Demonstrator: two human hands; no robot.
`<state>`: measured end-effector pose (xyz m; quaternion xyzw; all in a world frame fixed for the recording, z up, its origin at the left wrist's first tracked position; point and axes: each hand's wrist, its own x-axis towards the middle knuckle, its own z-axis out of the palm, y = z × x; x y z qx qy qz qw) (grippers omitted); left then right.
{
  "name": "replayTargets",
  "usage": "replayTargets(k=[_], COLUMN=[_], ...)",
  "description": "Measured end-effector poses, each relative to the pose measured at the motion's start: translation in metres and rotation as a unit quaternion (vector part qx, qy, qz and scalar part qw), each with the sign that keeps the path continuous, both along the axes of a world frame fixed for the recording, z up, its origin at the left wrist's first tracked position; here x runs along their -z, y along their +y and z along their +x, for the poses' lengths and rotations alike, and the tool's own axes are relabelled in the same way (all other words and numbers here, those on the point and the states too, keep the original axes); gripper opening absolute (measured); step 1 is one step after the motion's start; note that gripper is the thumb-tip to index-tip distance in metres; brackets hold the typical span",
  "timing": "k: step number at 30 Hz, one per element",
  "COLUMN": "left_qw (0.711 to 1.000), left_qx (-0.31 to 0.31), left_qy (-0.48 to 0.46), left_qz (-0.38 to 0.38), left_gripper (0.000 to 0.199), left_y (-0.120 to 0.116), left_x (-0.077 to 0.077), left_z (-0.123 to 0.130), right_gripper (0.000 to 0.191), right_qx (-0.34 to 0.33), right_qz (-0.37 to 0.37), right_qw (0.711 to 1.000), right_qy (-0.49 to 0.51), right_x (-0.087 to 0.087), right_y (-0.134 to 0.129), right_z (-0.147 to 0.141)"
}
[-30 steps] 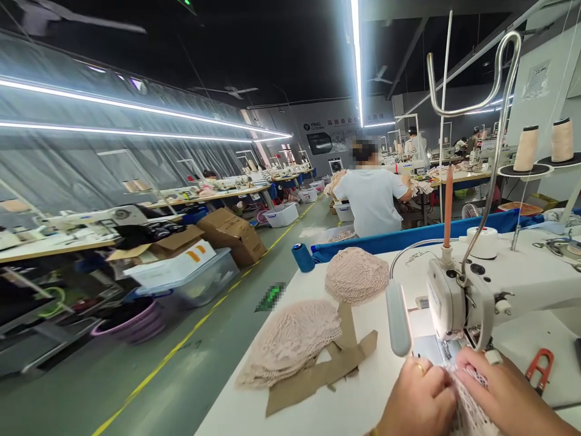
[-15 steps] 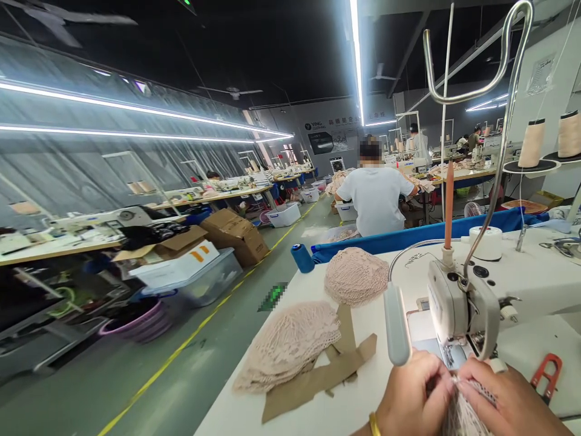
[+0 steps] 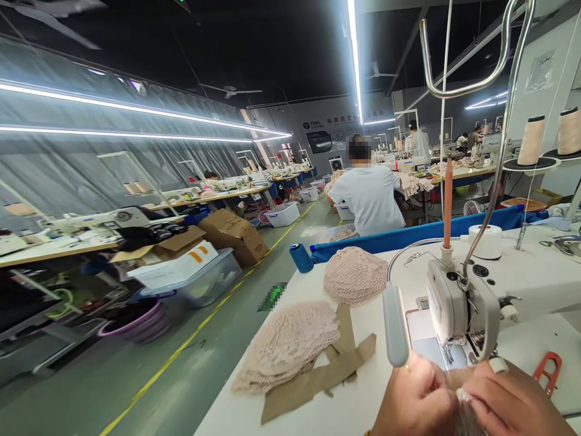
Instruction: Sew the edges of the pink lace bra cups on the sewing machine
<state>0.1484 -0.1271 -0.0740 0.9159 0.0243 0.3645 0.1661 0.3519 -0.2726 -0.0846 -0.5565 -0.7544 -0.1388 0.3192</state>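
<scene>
My left hand point(image 3: 420, 396) and my right hand point(image 3: 503, 396) are close together in front of the sewing machine point(image 3: 454, 303). Both are closed, pinching a piece of pale lace fabric point(image 3: 463, 396) between them; most of it is hidden by my fingers and the frame's lower edge. The needle area sits just beyond my fingertips. Left of the machine lie a stack of beige lace pieces point(image 3: 290, 345) and a second rounded lace stack point(image 3: 354, 275). Brown paper strips point(image 3: 318, 381) rest beside and partly under the nearer stack.
Red thread snips point(image 3: 548, 372) lie right of my right hand. A grey lamp point(image 3: 396, 327) hangs by the machine head. A blue thread cone point(image 3: 301, 258) stands at the table's far left corner. Ahead, a person in a white shirt point(image 3: 367, 197) sits at another machine. Boxes point(image 3: 233, 236) line the aisle.
My hands have turned and drawn closer around the lace, so less of it shows. My left wrist has dropped lower, its yellow band nearly out of view. The person ahead has leaned slightly left.
</scene>
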Motion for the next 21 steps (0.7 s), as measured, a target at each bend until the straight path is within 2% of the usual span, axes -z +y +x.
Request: replayTargets(k=[2, 4, 6, 8, 9, 11, 13, 15, 17, 21], left_qw=[1.0, 0.997, 0.987, 0.979, 0.98, 0.99, 0.995, 0.993, 0.991, 0.99], left_qx=[0.011, -0.004, -0.049, -0.094, -0.11, -0.116, -0.087, -0.049, -0.033, -0.043], left_qy=[-0.006, 0.01, 0.049, 0.069, 0.066, 0.041, 0.023, 0.019, 0.03, 0.037], left_qz=[-0.025, -0.08, -0.148, -0.167, -0.15, -0.067, 0.035, 0.103, 0.124, 0.129], left_gripper=[0.016, 0.004, 0.009, 0.017, 0.019, 0.017, 0.01, 0.015, 0.015, 0.014], left_y=[-0.001, -0.001, -0.001, -0.001, 0.0, 0.0, -0.001, -0.002, -0.004, -0.003], left_x=[-0.001, -0.003, -0.008, -0.012, -0.013, -0.012, -0.007, 0.001, 0.009, 0.021], left_z=[0.001, 0.004, 0.008, 0.01, 0.011, 0.012, 0.013, 0.016, 0.019, 0.02], right_gripper=[0.017, 0.018, 0.022, 0.025, 0.026, 0.026, 0.027, 0.029, 0.029, 0.029], right_qx=[0.014, 0.043, 0.097, 0.152, 0.172, 0.188, 0.176, 0.154, 0.138, 0.131], right_qz=[-0.011, -0.038, -0.061, -0.068, -0.067, -0.061, -0.045, -0.027, -0.014, 0.012], right_qw=[1.0, 0.998, 0.992, 0.984, 0.981, 0.979, 0.983, 0.988, 0.99, 0.99], right_qy=[0.018, 0.039, 0.06, 0.068, 0.065, 0.048, 0.021, -0.003, -0.023, -0.056], right_x=[0.0, 0.002, 0.005, 0.009, 0.011, 0.012, 0.012, 0.012, 0.012, 0.01], right_y=[0.001, 0.004, 0.008, 0.013, 0.014, 0.017, 0.018, 0.017, 0.014, 0.006], right_z=[-0.003, -0.008, -0.013, -0.018, -0.019, -0.019, -0.016, -0.01, -0.004, 0.001])
